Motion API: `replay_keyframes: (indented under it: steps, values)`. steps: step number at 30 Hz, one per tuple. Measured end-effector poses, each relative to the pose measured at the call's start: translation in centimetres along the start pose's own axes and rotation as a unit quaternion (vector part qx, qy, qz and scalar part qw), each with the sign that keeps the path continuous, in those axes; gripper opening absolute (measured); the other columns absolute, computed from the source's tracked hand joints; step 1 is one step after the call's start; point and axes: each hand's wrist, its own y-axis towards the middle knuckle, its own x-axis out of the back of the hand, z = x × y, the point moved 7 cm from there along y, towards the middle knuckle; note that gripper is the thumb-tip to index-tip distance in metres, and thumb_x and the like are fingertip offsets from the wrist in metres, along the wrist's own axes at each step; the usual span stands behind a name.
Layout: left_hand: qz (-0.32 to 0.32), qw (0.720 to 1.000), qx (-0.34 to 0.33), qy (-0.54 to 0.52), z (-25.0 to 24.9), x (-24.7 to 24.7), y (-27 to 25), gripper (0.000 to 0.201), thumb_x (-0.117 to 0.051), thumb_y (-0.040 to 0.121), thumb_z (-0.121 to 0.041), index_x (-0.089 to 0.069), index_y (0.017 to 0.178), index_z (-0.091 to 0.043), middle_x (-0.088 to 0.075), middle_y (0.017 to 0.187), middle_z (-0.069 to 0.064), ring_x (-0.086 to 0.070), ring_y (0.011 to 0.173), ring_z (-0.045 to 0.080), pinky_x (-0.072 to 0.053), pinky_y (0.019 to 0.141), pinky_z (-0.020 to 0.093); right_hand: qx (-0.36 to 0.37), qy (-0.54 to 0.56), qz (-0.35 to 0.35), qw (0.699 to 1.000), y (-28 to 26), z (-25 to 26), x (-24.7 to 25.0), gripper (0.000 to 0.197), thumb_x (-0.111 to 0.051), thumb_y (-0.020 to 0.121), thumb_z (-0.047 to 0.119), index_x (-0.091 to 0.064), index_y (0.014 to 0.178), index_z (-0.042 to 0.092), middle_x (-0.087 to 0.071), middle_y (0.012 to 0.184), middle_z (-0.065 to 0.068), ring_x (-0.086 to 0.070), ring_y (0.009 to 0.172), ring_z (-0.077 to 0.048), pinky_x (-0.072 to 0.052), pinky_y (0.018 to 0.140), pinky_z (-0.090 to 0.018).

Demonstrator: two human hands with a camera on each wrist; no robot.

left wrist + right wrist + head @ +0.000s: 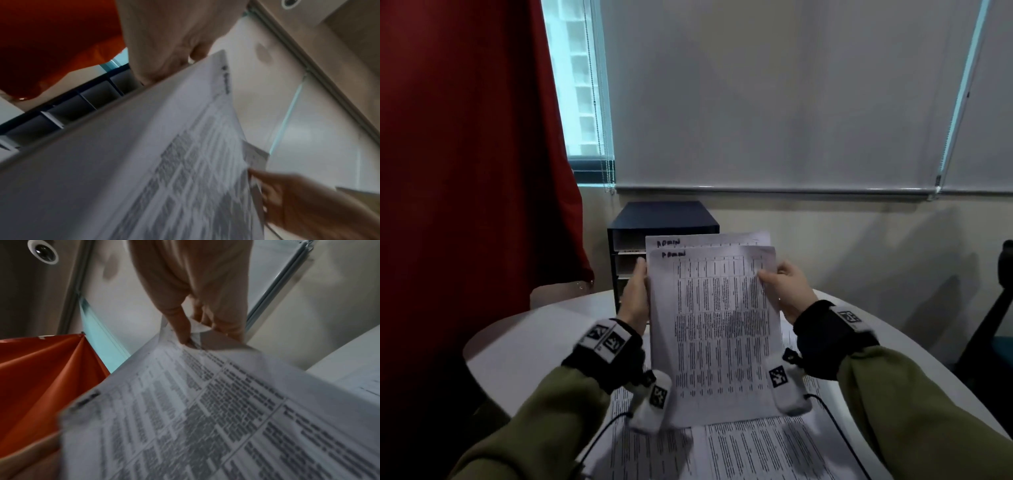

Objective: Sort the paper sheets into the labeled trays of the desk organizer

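Two printed sheets (719, 329) marked "ADMIN" at the top are held up in front of me, the front one slightly lower than the back one. My left hand (635, 294) grips their left edge (164, 76). My right hand (782, 284) pinches the upper right corner (191, 339) with thumb and fingers. Behind the sheets stands the dark desk organizer (633, 240) with stacked trays, partly hidden by the paper; its shelves (72, 107) show in the left wrist view. More printed sheets (739, 452) lie on the table below.
The white round table (524, 346) carries the loose paper pile near its front. A red curtain (465, 154) hangs at the left. A dark chair (993, 318) stands at the right edge. Grey roller blinds (774, 102) cover the window behind.
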Motion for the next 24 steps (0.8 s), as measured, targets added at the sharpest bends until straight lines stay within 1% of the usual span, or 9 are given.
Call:
replay_keyframes:
  steps: [2, 3, 4, 6, 8, 13, 17, 22, 24]
  values:
    - [-0.024, 0.998, -0.058, 0.019, -0.6, -0.4, -0.5, 0.049, -0.028, 0.095, -0.060, -0.060, 0.109, -0.026, -0.066, 0.108, -0.011, -0.062, 0.098, 0.004, -0.051, 0.088, 0.028, 0.041, -0.009, -0.058, 0.997, -0.2, 0.8, 0.1, 0.019, -0.055, 0.088, -0.003, -0.049, 0.080, 0.013, -0.061, 0.086, -0.013, -0.062, 0.074, -0.025, -0.056, 0.074, -0.043]
    - [-0.046, 0.993, -0.095, 0.050, -1.4, -0.7, -1.1, 0.033, -0.034, 0.097, -0.051, -0.053, 0.108, -0.026, -0.060, 0.102, -0.017, -0.057, 0.093, -0.001, -0.045, 0.083, 0.021, 0.070, -0.004, -0.082, 0.994, -0.4, 1.4, 0.1, 0.018, -0.056, 0.088, -0.002, -0.048, 0.084, 0.013, -0.060, 0.089, -0.013, -0.062, 0.078, -0.025, -0.055, 0.075, -0.042]
    - [-0.069, 0.985, -0.135, 0.085, -2.2, -0.9, -1.8, 0.015, -0.041, 0.099, -0.034, -0.046, 0.108, -0.023, -0.057, 0.095, -0.016, -0.054, 0.086, 0.000, -0.041, 0.075, 0.018, 0.098, 0.012, -0.101, 0.990, -0.8, 2.1, 0.0, 0.018, -0.057, 0.087, -0.001, -0.046, 0.090, 0.013, -0.061, 0.092, -0.013, -0.061, 0.078, -0.023, -0.055, 0.072, -0.036]
    - [-0.116, 0.964, -0.189, 0.149, -2.8, -1.3, -2.7, 0.025, -0.044, 0.096, -0.011, -0.038, 0.120, -0.017, -0.060, 0.096, -0.007, -0.057, 0.080, 0.009, -0.041, 0.065, 0.014, 0.136, 0.062, -0.118, 0.982, -1.6, 3.0, -0.2, 0.028, -0.058, 0.087, 0.000, -0.041, 0.105, 0.013, -0.062, 0.093, -0.011, -0.061, 0.076, -0.019, -0.054, 0.067, -0.028]
    - [-0.148, 0.953, -0.202, 0.170, -2.1, -1.3, -3.4, 0.030, -0.041, 0.095, -0.006, -0.036, 0.123, -0.014, -0.061, 0.099, 0.003, -0.057, 0.075, 0.011, -0.043, 0.059, 0.015, 0.122, 0.086, -0.105, 0.983, -2.4, 2.4, -0.7, 0.030, -0.058, 0.090, 0.004, -0.038, 0.109, 0.017, -0.064, 0.091, -0.007, -0.063, 0.077, -0.017, -0.055, 0.069, -0.030]
    - [-0.141, 0.966, -0.122, 0.178, 3.0, -0.8, -3.2, 0.024, -0.039, 0.096, -0.012, -0.035, 0.120, -0.018, -0.062, 0.102, 0.009, -0.059, 0.074, 0.019, -0.050, 0.063, 0.031, 0.022, -0.032, -0.061, 0.997, -3.5, -4.5, -2.0, 0.009, -0.049, 0.096, 0.018, -0.044, 0.102, 0.022, -0.061, 0.100, 0.001, -0.061, 0.097, -0.023, -0.049, 0.093, -0.046]
    - [-0.071, 0.973, -0.030, 0.217, 7.1, -0.5, -2.2, 0.026, -0.037, 0.095, -0.009, -0.033, 0.118, -0.020, -0.065, 0.104, 0.012, -0.065, 0.081, 0.032, -0.057, 0.076, 0.049, -0.048, -0.147, -0.047, 0.987, -4.0, -8.6, -1.7, 0.014, -0.039, 0.094, 0.005, -0.041, 0.106, 0.012, -0.058, 0.098, -0.007, -0.056, 0.085, -0.024, -0.048, 0.074, -0.035]
    - [-0.065, 0.961, 0.008, 0.269, 8.0, 0.7, -0.8, 0.037, -0.034, 0.091, -0.007, -0.037, 0.127, -0.010, -0.064, 0.096, 0.018, -0.060, 0.084, 0.031, -0.050, 0.079, 0.043, -0.079, -0.186, -0.079, 0.976, -2.0, -9.4, -0.8, 0.026, -0.030, 0.085, -0.001, -0.046, 0.103, 0.007, -0.056, 0.099, -0.019, -0.057, 0.089, -0.031, -0.051, 0.082, -0.051]
    - [-0.063, 0.957, 0.054, 0.279, 8.2, 1.8, -0.3, 0.035, -0.037, 0.089, -0.010, -0.040, 0.124, -0.009, -0.061, 0.104, 0.015, -0.059, 0.096, 0.032, -0.047, 0.084, 0.040, -0.120, -0.184, -0.068, 0.973, -1.4, -9.7, -1.1, 0.025, -0.030, 0.079, 0.002, -0.047, 0.097, 0.009, -0.053, 0.097, -0.012, -0.054, 0.091, -0.028, -0.048, 0.084, -0.040]
